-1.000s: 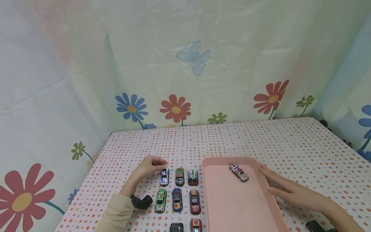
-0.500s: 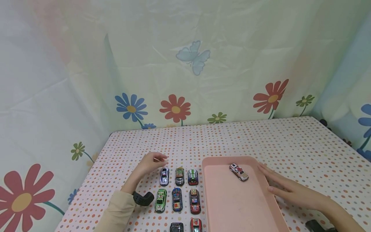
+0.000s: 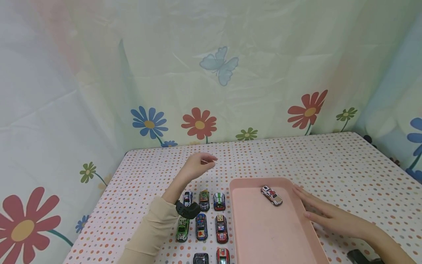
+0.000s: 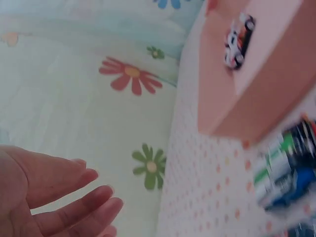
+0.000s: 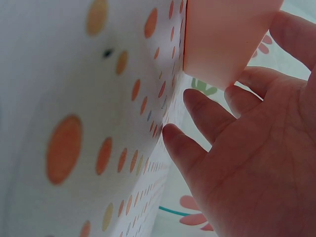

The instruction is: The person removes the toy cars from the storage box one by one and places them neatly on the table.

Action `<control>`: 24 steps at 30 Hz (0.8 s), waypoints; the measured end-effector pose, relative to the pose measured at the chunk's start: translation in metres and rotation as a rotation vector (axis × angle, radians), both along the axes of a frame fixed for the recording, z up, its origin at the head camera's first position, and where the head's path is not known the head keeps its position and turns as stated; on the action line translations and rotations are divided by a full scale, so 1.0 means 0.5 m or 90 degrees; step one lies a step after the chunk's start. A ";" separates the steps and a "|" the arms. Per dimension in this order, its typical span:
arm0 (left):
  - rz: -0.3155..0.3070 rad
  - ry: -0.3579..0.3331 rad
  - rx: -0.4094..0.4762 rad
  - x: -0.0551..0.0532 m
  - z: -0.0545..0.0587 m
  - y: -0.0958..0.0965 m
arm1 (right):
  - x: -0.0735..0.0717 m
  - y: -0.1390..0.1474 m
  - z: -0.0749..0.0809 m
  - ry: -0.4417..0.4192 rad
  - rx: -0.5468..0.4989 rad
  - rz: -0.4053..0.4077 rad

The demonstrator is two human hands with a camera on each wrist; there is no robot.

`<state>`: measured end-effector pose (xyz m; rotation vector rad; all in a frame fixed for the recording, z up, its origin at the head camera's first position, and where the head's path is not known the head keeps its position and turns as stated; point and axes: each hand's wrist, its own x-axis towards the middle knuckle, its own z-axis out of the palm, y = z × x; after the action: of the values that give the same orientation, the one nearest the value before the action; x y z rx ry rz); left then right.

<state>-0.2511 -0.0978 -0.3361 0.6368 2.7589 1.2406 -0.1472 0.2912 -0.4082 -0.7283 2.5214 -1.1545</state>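
My left hand (image 3: 197, 165) hangs above the table behind the rows of toy cars. Its fingers are loosely bent, and the left wrist view shows a gap between thumb and fingers with nothing in it. My right hand (image 3: 329, 216) touches the right wall of the pink tray (image 3: 277, 234), fingers extended. A white and red toy car (image 3: 271, 195) lies at a slant near the tray's far end. Left of the tray stand a green-striped car (image 3: 219, 201), a blue car (image 3: 201, 227) and a red car (image 3: 222, 229). My left wrist partly covers a green car (image 3: 182, 233) and a white car (image 3: 187, 198).
Nearer me are a black car (image 3: 200, 258) and another red car (image 3: 223, 256), both cut off by the frame's bottom edge. A dotted cloth covers the table (image 3: 263, 157). A flowered curtain (image 3: 263, 73) hangs behind it.
My left hand has risen away from the white car and moved to the right and farther back, carrying nothing. My right hand and the cars have stayed in place.
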 end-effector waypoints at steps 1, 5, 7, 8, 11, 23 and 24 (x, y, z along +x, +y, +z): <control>-0.010 0.003 0.001 0.000 0.005 0.012 | 0.000 0.001 0.000 0.006 0.005 0.000; -0.047 0.004 0.008 0.000 0.021 0.059 | 0.000 0.003 0.001 0.008 0.011 0.002; -0.063 0.000 0.014 0.002 0.027 0.082 | 0.000 0.003 0.002 0.008 0.011 0.003; -0.070 -0.003 0.019 0.004 0.030 0.093 | 0.000 0.003 0.002 0.010 0.013 0.002; -0.083 -0.008 0.029 0.010 0.037 0.123 | 0.000 0.002 0.003 0.012 0.016 0.004; -0.127 -0.062 0.008 0.030 0.009 0.220 | 0.000 -0.003 0.003 0.006 0.008 0.004; -0.129 -0.067 0.001 0.030 0.001 0.226 | 0.000 -0.003 0.003 0.001 0.002 0.003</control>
<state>-0.2362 0.0151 -0.3355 0.8035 2.5352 1.1969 -0.1471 0.2898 -0.4069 -0.7351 2.5204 -1.1488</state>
